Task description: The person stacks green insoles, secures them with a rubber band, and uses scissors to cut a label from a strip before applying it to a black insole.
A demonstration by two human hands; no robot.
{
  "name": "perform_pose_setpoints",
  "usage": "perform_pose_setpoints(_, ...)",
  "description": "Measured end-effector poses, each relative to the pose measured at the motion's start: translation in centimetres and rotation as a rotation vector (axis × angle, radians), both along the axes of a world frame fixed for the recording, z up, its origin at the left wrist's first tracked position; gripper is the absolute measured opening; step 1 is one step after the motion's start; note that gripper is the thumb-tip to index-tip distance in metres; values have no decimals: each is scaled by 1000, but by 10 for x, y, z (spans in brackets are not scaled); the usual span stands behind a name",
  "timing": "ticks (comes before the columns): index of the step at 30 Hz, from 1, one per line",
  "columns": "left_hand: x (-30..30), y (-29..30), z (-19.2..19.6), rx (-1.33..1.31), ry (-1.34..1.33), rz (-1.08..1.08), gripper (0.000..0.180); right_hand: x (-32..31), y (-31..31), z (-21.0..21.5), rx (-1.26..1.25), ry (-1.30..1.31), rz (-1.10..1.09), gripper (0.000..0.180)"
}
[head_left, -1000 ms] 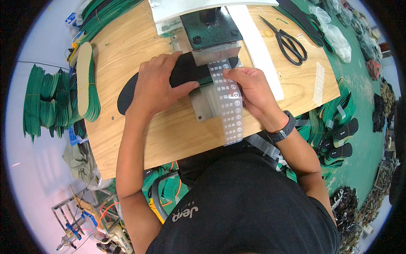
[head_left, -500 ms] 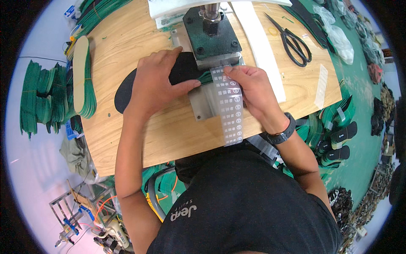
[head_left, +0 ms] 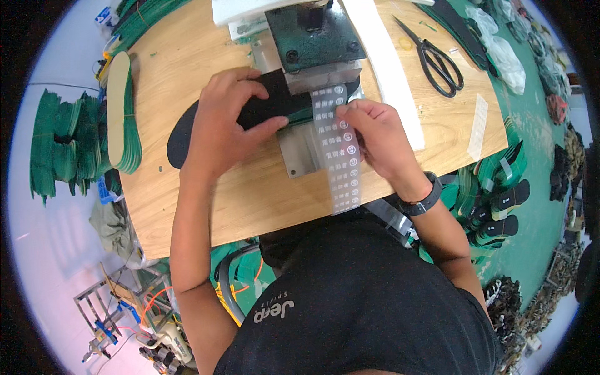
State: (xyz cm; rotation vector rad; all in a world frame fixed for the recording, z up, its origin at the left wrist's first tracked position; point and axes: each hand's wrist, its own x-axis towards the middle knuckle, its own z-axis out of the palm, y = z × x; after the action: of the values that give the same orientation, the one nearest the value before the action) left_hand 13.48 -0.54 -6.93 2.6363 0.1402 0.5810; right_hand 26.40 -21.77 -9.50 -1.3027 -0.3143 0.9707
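A black insole (head_left: pixel 274 104) with green layers showing at its near edge lies beneath the dark square head of a press (head_left: pixel 315 47). My left hand (head_left: pixel 219 122) rests across it, thumb and fingers spread apart. A clear film strip (head_left: pixel 339 159) with rows of white print hangs from below the press head over the front of the table. Between thumb and finger, my right hand (head_left: pixel 378 131) pinches this strip at its right edge. Under the insole, a metal plate (head_left: pixel 299 153) shows. The insole's right part is largely hidden by the film and press.
Black scissors (head_left: pixel 437 65) lie at the right of the wooden table (head_left: pixel 206 212), near a white strip (head_left: pixel 390 81) and a clear tape piece (head_left: pixel 477 128). A bundle of insoles (head_left: pixel 124 112) stands at the left edge, with green stacks (head_left: pixel 62 144) beyond. More insoles (head_left: pixel 500 228) are right.
The press head has risen off the insole and film. My left fingers have curled back a little. My right hand has shifted slightly toward me along the film's edge, and the film has shifted.
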Motion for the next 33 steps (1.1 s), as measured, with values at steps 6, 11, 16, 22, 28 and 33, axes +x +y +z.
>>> perform_pose_setpoints(6,-4,-1,-5,39,-54,-7,27,-15,-24,5,170,-82,-285,16)
perform_pose_setpoints(11,-2,-6,-7,17,-69,58,19,4,-45,8,234,-72,-487,17)
perform_pose_setpoints(16,0,-4,-7,51,-111,41,17,8,-32,7,248,70,-459,16)
perform_pose_setpoints(22,-5,4,-7,-130,-136,63,10,9,-14,3,174,79,-323,18)
perform_pose_setpoints(28,-18,12,-5,-738,-193,218,23,3,-1,0,86,-19,-150,23)
perform_pose_setpoints(33,-13,8,-5,-680,-197,175,18,1,5,6,7,-46,-87,25)
